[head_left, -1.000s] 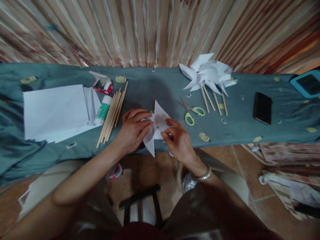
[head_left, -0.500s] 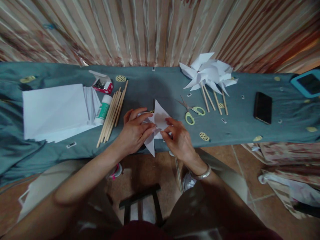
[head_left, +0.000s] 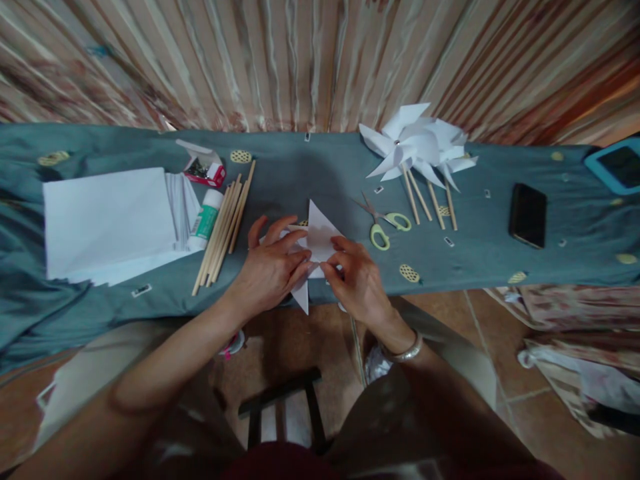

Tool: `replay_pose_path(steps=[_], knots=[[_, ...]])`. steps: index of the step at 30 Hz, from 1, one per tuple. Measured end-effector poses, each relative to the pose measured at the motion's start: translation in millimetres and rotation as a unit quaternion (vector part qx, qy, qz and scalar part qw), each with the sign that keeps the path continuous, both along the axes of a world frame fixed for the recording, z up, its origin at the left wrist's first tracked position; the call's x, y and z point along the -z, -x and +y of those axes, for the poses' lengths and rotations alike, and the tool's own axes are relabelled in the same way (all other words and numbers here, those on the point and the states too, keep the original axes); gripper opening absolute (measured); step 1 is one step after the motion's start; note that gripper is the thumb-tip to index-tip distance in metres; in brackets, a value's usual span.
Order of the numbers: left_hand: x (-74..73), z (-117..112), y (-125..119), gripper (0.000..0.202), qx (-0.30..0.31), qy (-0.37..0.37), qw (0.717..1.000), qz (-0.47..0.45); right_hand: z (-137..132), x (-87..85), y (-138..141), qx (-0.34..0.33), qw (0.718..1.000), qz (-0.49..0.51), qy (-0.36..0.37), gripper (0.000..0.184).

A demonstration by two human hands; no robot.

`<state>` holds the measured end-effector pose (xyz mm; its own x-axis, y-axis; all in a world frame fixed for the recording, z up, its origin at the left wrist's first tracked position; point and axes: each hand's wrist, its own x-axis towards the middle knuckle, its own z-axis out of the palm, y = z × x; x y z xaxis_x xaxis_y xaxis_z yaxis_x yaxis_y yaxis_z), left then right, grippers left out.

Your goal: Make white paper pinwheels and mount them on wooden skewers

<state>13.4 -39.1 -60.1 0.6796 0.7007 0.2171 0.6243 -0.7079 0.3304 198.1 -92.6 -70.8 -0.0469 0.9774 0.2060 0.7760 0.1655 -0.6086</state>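
Observation:
A folded white paper shape [head_left: 318,235] with pointed flaps lies at the near edge of a table under a teal cloth [head_left: 310,170]. My left hand [head_left: 270,270] lies over its left part, fingers pressing flaps toward the middle. My right hand [head_left: 356,280] pinches the paper from the right near its middle. Both hands meet over the paper's middle, and its lower tip pokes out past the table's edge.
A stack of white sheets [head_left: 107,220], a glue bottle [head_left: 206,219], wooden sticks [head_left: 225,227] and a small red box [head_left: 204,170] lie left. Yellow-handled scissors [head_left: 384,227], finished paper pinwheels [head_left: 415,147], a black phone [head_left: 526,215] and a blue-cased tablet [head_left: 616,167] lie right.
My left hand has slid a little to the right over the paper, covering more of it. My right hand stays in place.

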Motion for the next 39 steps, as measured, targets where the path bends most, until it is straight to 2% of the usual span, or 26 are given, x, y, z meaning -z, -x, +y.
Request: replay_pose_path(steps=[5,14,20,24,34,39], knots=[[-4.1,-2,-4,0.032,0.007,-0.01,0.999,0.035,-3,-3.6,-2,-0.005,1.0,-0.009,-0.012,0.014],[3.7,2,-8,0.027,0.018,0.033,0.999,-0.008,1,-7.7,-12,0.026,0.999,-0.01,-0.017,0.016],[5.8,2,-4,0.023,0.015,0.018,0.999,-0.022,15,-2.8,-17,0.043,0.998,-0.024,-0.042,0.027],[4.9,2,1,0.022,-0.003,0.037,0.999,-0.036,24,0.8,-20,0.02,0.998,-0.031,-0.044,0.036],[0.9,4,17,0.034,-0.029,0.061,0.995,-0.068,40,2.7,-27,0.05,0.998,-0.012,-0.024,0.034],[2.3,1,25,0.053,-0.054,0.082,0.992,-0.083,39,1.7,-26,0.045,0.999,-0.017,-0.023,0.034]])
